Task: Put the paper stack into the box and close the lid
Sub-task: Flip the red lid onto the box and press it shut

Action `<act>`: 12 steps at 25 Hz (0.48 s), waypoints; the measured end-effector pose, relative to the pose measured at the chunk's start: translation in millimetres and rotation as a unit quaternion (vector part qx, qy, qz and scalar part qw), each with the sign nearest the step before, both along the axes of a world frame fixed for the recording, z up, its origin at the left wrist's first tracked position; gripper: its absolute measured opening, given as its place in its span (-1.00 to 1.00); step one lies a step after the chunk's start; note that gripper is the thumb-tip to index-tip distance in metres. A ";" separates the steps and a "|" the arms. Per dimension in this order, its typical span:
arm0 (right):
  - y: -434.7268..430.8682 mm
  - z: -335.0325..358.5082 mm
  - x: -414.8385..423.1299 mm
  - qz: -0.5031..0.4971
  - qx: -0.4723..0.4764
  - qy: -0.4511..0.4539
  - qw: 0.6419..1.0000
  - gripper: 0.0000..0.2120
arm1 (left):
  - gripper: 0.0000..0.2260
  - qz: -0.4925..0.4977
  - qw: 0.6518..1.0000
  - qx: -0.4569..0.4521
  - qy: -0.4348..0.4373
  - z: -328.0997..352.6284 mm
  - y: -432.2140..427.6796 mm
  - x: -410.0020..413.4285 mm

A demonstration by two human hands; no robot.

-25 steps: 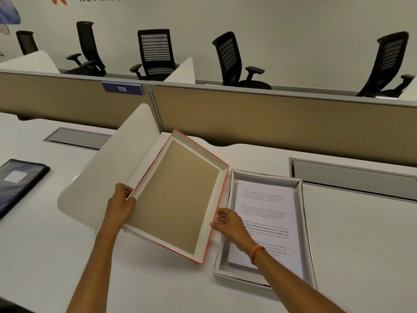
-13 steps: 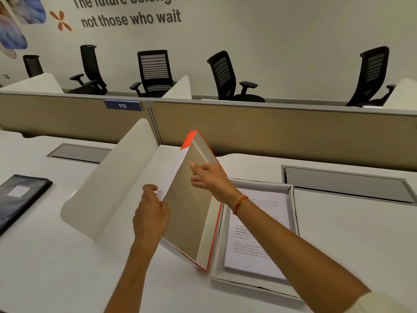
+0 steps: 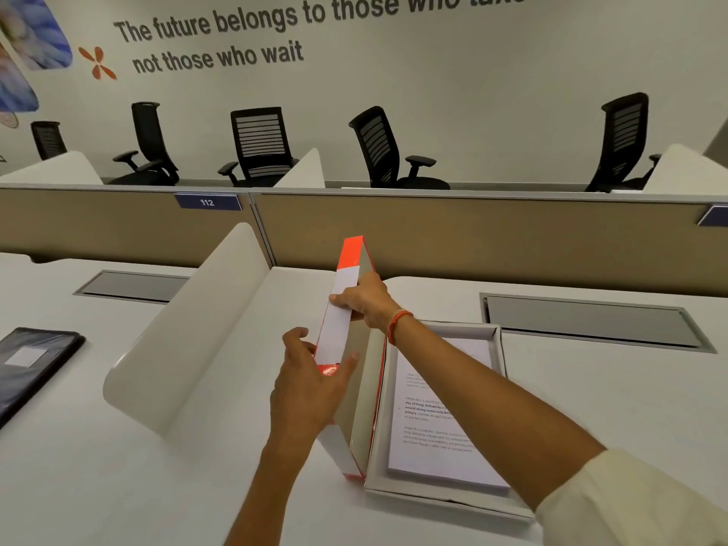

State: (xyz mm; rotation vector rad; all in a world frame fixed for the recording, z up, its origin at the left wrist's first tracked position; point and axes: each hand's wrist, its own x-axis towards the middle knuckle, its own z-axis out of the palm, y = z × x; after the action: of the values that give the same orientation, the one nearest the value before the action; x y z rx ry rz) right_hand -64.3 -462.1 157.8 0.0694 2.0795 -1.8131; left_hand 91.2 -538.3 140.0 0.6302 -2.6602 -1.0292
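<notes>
The orange-and-white lid [image 3: 342, 309] stands nearly on edge on the desk, just left of the grey open box [image 3: 499, 340]. Its brown inside faces right toward the box. My right hand [image 3: 364, 299] grips the lid's upper edge, the arm reaching across the box. My left hand [image 3: 311, 392] holds the lid's near side lower down, fingers wrapped around the edge. The printed paper stack [image 3: 437, 459] lies flat inside the box, partly hidden by my right forearm.
A white curved divider [image 3: 189, 344] slants just left of the lid. A dark folder [image 3: 31, 364] lies at the desk's left edge. Grey cable hatches [image 3: 591, 321] sit behind the box. A tan partition and black office chairs stand beyond.
The lid has swung from lying tilted open-face-up to standing almost vertical beside the box. My right hand moved from the lid's lower right edge to its top edge; my left hand shifted right with it.
</notes>
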 end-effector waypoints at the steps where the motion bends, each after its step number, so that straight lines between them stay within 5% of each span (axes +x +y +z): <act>1: 3.2 -2.1 -1.1 -0.004 -0.006 -0.004 1.000 -0.60 | -0.29 0.001 0.999 0.038 -0.003 -1.8 -3.7 -5.3; 3: 10.3 -5.0 -2.6 -0.009 -0.022 -0.010 1.000 -0.56 | -0.33 0.012 0.989 0.146 -0.017 -10.8 -14.0 -20.3; 6: 23.5 -7.9 -4.5 -0.018 -0.024 -0.021 0.999 -0.50 | -0.42 0.018 0.930 0.360 -0.076 -36.6 -32.5 -43.2; 12: 62.2 -12.2 -4.1 -0.027 -0.038 -0.040 0.998 -0.53 | -0.33 0.003 0.914 0.383 -0.136 -89.7 -27.3 -67.4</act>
State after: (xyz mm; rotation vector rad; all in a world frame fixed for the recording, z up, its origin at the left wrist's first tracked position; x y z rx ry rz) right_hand -68.4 -399.9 145.6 0.1777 1.9699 -1.8870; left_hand 23.8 -565.7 50.3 0.9697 -2.3824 -2.1451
